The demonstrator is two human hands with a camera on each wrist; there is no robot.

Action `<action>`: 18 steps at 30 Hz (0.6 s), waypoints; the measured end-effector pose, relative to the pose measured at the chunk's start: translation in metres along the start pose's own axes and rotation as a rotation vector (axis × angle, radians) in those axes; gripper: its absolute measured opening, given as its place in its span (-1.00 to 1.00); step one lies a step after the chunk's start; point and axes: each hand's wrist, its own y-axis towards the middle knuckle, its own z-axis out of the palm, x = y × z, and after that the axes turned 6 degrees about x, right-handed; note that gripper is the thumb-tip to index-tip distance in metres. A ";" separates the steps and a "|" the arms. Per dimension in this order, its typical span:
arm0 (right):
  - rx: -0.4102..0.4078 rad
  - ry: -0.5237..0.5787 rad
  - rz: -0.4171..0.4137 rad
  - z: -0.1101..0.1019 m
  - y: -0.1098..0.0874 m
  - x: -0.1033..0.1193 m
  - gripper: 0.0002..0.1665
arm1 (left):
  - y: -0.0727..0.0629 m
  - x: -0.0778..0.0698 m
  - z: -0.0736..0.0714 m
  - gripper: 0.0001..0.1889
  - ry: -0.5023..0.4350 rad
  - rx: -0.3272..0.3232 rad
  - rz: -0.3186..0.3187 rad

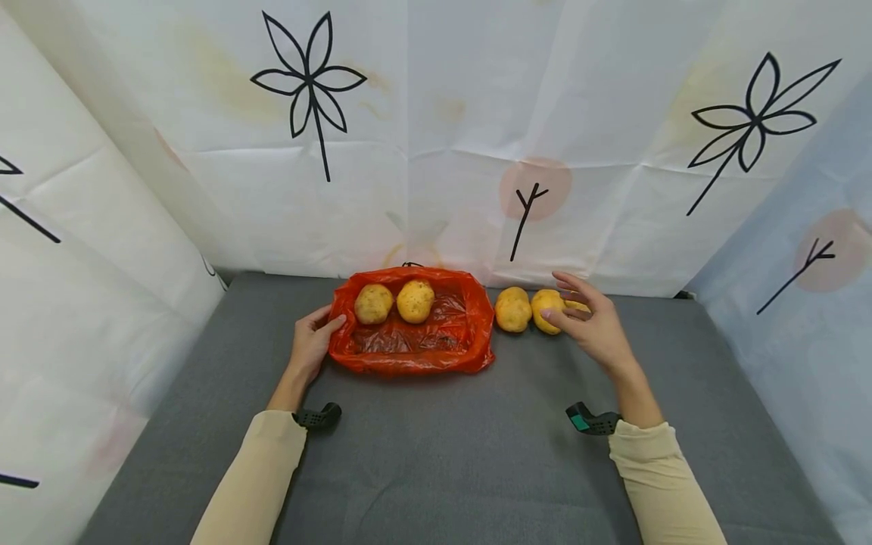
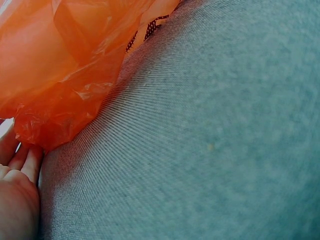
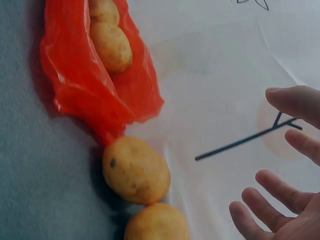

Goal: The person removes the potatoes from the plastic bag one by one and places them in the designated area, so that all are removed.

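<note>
A red plastic bag (image 1: 409, 365) lies with its mouth spread wide, two potatoes (image 1: 415, 301) inside toward its back left. At its left end my left hand (image 1: 309, 347) holds the rim, thumb at the edge; in the left wrist view the fingers (image 2: 31, 162) meet the crumpled plastic (image 2: 65, 65). Just right of the bag sit a potato (image 1: 513, 309) and a second one (image 1: 547, 310), with a third partly behind my right hand (image 1: 599, 325). That hand hovers over them, fingers spread and holding nothing, as the right wrist view also shows.
Grey cloth (image 1: 436, 454) covers the table. White printed sheets (image 1: 436, 151) hang behind it and at both sides, the back one close behind the bag and potatoes. Each wrist wears a black device (image 1: 320, 416) on a strap.
</note>
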 end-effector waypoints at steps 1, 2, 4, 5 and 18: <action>0.001 0.004 -0.014 0.003 0.001 0.002 -0.22 | 0.000 0.000 0.000 -0.56 -0.002 0.001 0.000; 0.002 0.009 -0.026 0.006 0.001 0.003 -0.23 | 0.000 0.000 0.000 -0.56 -0.002 0.003 -0.001; 0.004 0.021 -0.046 0.012 0.003 0.007 -0.24 | 0.001 0.001 -0.001 -0.56 -0.002 0.003 -0.004; 0.009 0.036 -0.051 0.015 0.005 0.008 -0.24 | 0.001 0.001 -0.001 -0.56 -0.001 0.003 -0.005; 0.084 0.141 -0.092 0.052 0.023 0.020 -0.26 | 0.000 0.000 -0.001 -0.54 0.017 0.002 -0.014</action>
